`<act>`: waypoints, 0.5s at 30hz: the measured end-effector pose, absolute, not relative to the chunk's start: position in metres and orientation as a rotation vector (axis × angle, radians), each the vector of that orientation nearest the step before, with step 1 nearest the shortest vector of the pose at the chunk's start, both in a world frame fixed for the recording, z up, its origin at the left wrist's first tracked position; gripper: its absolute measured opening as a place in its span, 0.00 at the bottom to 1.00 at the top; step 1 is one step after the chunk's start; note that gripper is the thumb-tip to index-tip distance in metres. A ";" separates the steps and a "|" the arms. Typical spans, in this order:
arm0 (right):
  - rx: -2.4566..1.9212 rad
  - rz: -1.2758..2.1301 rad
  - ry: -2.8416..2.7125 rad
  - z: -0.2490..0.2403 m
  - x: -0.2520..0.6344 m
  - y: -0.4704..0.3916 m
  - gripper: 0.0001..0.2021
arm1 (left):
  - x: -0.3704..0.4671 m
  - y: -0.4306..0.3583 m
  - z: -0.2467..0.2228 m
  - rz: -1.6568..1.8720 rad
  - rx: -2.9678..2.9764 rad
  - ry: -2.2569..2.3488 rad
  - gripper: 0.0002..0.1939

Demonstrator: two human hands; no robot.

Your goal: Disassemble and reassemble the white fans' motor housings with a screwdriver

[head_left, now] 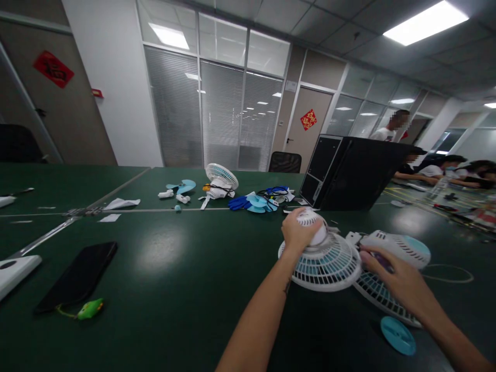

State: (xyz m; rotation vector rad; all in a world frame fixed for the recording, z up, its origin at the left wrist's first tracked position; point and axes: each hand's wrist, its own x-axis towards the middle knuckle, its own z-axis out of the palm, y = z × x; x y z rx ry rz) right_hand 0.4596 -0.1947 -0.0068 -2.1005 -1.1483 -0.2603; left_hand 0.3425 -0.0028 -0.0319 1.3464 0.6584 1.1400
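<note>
Tabletop (186, 299): smooth, semi-gloss, reflecting light. Held fan (327, 261), 4 o'clock: hard plastic, grille ribbed, housing smooth. Disc (398, 336), 4 o'clock: smooth plastic. Phone (79, 274), 8 o'clock: smooth. Case (364, 173), 3 o'clock: matt side panel. Slips (123, 203), 9 o'clock: paper.

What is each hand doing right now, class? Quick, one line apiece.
Left hand: closed, holding a fan by its back.
Right hand: closed, holding a purple thing, too hidden to identify.

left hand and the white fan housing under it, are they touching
Touching: the head view shows the left hand gripping the white fan housing, thumb across it.
</note>
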 end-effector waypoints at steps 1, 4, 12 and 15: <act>-2.131 -0.252 -1.156 -0.013 0.455 -0.200 0.24 | 0.344 0.001 -0.033 1.156 1.219 0.677 0.25; -2.120 -0.347 -1.260 -0.011 0.427 -0.195 0.33 | 0.355 0.001 -0.036 1.144 0.851 0.667 0.22; -2.535 -0.634 -1.559 0.033 0.365 -0.138 0.29 | 0.371 -0.047 -0.080 0.919 0.227 0.582 0.16; -2.593 -0.571 -1.541 0.036 0.377 -0.136 0.19 | 0.364 -0.048 -0.097 0.813 0.120 0.536 0.17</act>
